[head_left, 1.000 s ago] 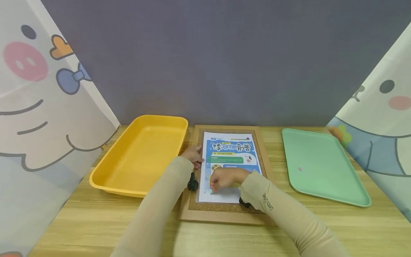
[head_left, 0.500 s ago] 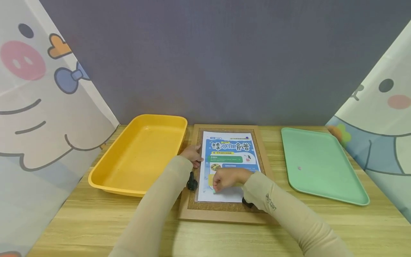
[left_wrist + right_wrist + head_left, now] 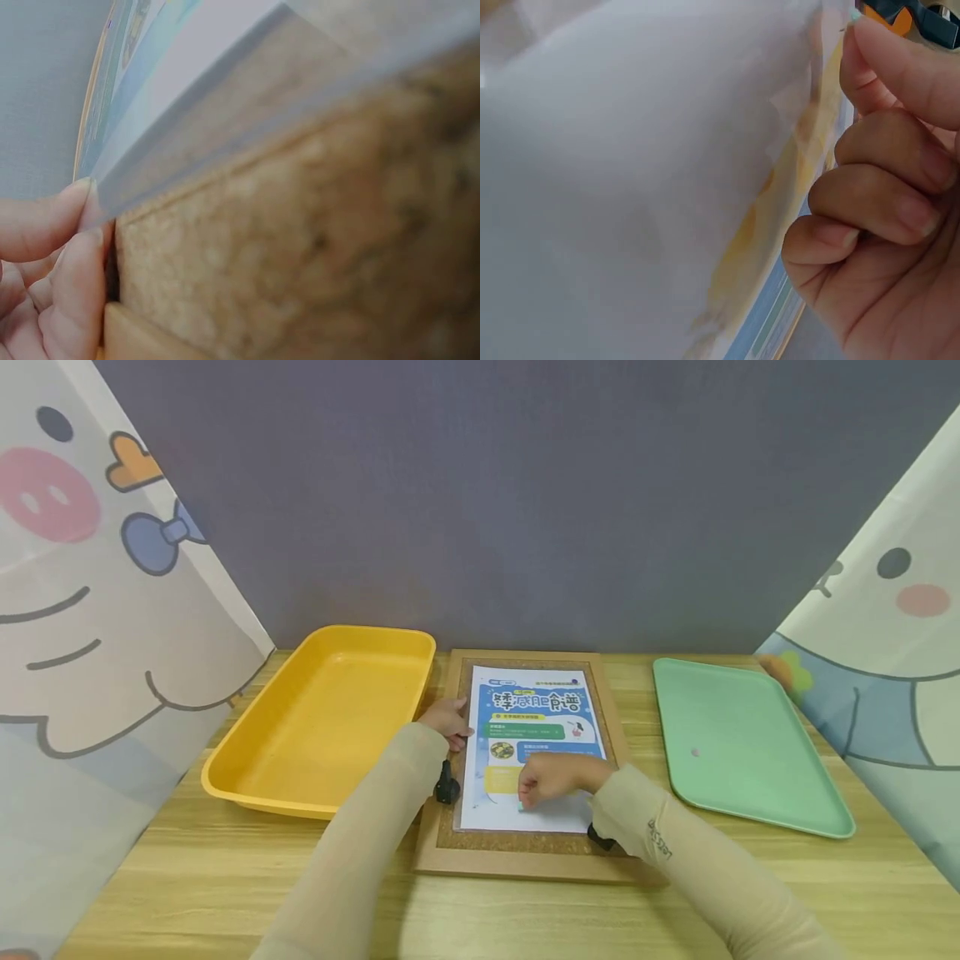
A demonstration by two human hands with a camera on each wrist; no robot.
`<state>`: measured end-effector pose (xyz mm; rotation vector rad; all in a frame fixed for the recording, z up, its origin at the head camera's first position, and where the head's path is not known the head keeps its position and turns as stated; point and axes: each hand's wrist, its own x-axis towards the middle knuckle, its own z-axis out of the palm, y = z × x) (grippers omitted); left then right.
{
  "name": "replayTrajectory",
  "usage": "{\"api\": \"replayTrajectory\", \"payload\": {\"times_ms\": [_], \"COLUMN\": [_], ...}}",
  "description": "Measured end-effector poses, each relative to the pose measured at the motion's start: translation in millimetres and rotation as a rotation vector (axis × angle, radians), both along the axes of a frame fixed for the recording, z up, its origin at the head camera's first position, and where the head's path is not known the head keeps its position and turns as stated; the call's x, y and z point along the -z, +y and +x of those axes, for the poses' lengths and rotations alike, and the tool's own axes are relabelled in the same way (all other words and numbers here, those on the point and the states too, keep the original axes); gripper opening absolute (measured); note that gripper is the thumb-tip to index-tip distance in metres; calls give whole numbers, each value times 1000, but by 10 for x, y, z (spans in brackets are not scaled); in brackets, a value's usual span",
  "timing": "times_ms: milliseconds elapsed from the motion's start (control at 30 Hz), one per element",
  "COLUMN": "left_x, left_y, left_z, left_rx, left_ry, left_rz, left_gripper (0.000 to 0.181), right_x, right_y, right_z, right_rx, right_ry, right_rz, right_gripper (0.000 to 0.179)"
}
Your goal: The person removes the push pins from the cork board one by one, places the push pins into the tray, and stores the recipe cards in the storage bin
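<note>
**Green pin [image 3: 520, 807] over the foot of the poster [image 3: 525, 727], your right hand [image 3: 553, 777] nearer**

At the left of the frame you have the yellow tub [image 3: 322, 718], just beside the cork board [image 3: 517, 865]; right of it, your left hand [image 3: 447, 722] is at the poster's left long edge, and the left wrist view shows thumb and fingertip pinching the clear sleeve [image 3: 247, 112]; in the middle, the poster lies on the board in that sleeve, its long axis running from the bottom of the frame toward the top; a purple pin [image 3: 575, 681] sits at its upper right corner.

Below the centre of the frame, your right hand reaches across the poster from the right, thumb and a finger pinching the green pin, the other fingers curled in; the relation to watch, I judge, is that the pin is at this hand's lower left, near the poster's bottom edge and about midway across, with your left hand up and to the left; whether the pin's point touches the sleeve, you cannot tell.

At the right of the frame lies the green tray [image 3: 742, 718], a small pink thing [image 3: 695, 752] on it, well apart from both hands.
</note>
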<state>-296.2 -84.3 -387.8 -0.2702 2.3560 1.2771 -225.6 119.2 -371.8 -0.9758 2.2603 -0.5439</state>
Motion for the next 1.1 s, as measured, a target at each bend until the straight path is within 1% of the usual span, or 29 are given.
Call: {"api": "replayTrajectory", "payload": {"times_ms": [100, 167, 267, 367, 533, 667, 767, 867, 967, 1100], "left_x": [-2, -11, -26, -38, -41, -39, -43, -47, -48, -39], "left_y": [0, 0, 2, 6, 18, 20, 18, 16, 11, 6], "left_z": [2, 9, 17, 23, 25, 29, 33, 31, 23, 7], "left_rx": [5, 4, 11, 10, 1, -6, -6, -3, -7, -7], "left_ry": [-6, -9, -9, -11, -17, -18, -16, -16, -19, -19], "left_rz": [12, 21, 28, 30, 26, 33, 30, 31, 25, 14], "left_gripper": [76, 76, 76, 77, 76, 76, 76, 76, 76, 76], "right_x": [17, 30, 53, 78, 118, 119, 101, 68, 41, 19], "right_y": [91, 150, 228, 297, 402, 468, 502, 529, 563, 642], "right_z": [11, 18, 30, 37, 34, 41, 53, 59, 48, 38], "right_rx": [36, 77, 159, 203, 226, 250, 293, 328, 339, 353], "right_ry": [-3, 6, 30, 59, 77, 128, 174, 195, 239, 271], "right_rz": [-25, -55, -104, -142, -196, -228, -244, -256, -252, -219], "right_gripper": [14, 13, 12, 11, 9, 9, 9, 9, 8, 8]}}
